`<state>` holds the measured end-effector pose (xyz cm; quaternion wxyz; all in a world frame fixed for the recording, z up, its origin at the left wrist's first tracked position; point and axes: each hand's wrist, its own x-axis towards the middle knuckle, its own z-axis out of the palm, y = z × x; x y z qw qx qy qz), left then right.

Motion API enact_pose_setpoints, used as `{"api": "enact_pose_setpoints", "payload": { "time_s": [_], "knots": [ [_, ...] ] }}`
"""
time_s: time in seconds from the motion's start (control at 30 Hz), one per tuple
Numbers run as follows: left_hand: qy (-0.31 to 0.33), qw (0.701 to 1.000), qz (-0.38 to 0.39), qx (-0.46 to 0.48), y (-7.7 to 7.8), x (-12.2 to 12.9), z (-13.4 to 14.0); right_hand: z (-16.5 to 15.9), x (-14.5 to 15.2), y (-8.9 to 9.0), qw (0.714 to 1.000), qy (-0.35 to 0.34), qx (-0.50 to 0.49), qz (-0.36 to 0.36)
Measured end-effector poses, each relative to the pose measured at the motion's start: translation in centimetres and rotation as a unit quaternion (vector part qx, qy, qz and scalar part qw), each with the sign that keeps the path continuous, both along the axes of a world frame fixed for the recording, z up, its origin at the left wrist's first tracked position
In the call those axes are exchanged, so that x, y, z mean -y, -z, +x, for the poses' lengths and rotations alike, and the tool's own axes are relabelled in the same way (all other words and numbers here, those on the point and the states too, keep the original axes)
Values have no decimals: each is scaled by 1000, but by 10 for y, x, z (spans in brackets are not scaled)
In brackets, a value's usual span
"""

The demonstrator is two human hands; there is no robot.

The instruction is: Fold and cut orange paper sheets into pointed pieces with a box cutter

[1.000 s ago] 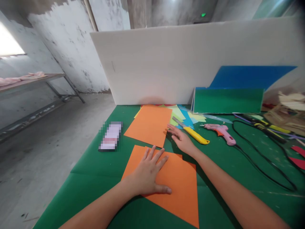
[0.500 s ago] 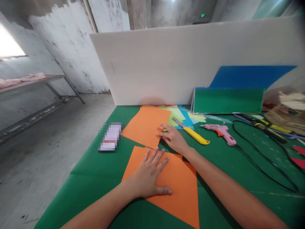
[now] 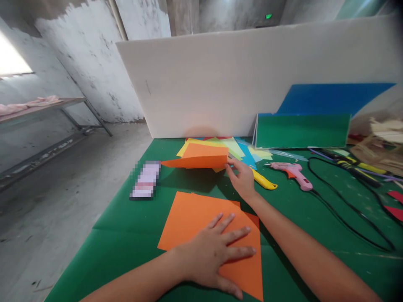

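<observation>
Spread flat with its fingers apart, my left hand (image 3: 217, 253) rests on overlapping sheets of orange paper (image 3: 185, 218) near the front of the green-covered table (image 3: 126, 241). Farther back, my right hand (image 3: 242, 178) pinches the right edge of another orange sheet (image 3: 204, 161). That sheet is lifted and bent, its near edge raised off the table and a shadow beneath it. Just beyond the right hand lies a yellow utility knife (image 3: 264, 180), its blade end hidden behind the hand and paper. Yellow, green and blue papers (image 3: 234, 147) lie behind the raised sheet.
A phone-like pixelated object (image 3: 146, 180) lies at left. To the right are a pink glue gun (image 3: 294, 172) with its black cord, yellow-handled pliers (image 3: 355, 167) and red pieces (image 3: 395, 209). A white board (image 3: 201, 88) stands behind, with a green panel (image 3: 302, 131) before it.
My right hand has taken hold of the far orange sheet and lifted its near edge, uncovering yellow paper behind. My left hand has slid right and nearer across the front sheets.
</observation>
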<state>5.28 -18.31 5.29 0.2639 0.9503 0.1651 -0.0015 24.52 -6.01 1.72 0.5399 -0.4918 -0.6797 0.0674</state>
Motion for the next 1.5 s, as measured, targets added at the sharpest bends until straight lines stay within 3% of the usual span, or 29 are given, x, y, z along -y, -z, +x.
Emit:
{"api": "enact_pose_setpoints", "payload": {
  "time_s": [0.27,0.33,0.4,0.47,0.57,0.63,0.7,0.73,0.83,0.93,1.1,1.3,1.5],
  "knots": [
    [-121,992,41,-3,15,-17,3,-2,6,1,988,-77,-120,-56],
    [-147,989,10,23,16,-19,2,-1,7,0,981,-106,-145,-69],
    [-204,972,-77,89,17,-20,1,1,12,-2,976,-123,-165,-77],
    [-294,909,-218,199,17,-25,-1,4,19,-6,965,-141,-201,-88],
    [-398,711,-453,362,13,-41,-12,10,35,-9,941,-179,-261,-118],
    [-406,596,-561,407,7,-56,-24,16,48,-9,937,-191,-256,-143],
    [-401,535,-606,432,1,-69,-40,20,59,-6,936,-197,-235,-173],
    [-401,524,-598,456,-2,-74,-48,23,63,-5,932,-207,-228,-192],
    [-440,518,-557,478,-6,-83,-68,25,73,-3,919,-233,-218,-231],
    [-457,527,-591,404,-7,-85,-77,24,76,-3,918,-225,-213,-247],
    [-462,593,-515,412,-10,-75,-68,23,84,4,910,-188,-229,-290],
    [-477,643,-451,394,-18,-65,-58,27,89,7,904,-152,-257,-305],
    [-462,757,-355,294,-9,-74,-71,34,81,0,921,-96,-245,-287]
  ]
}}
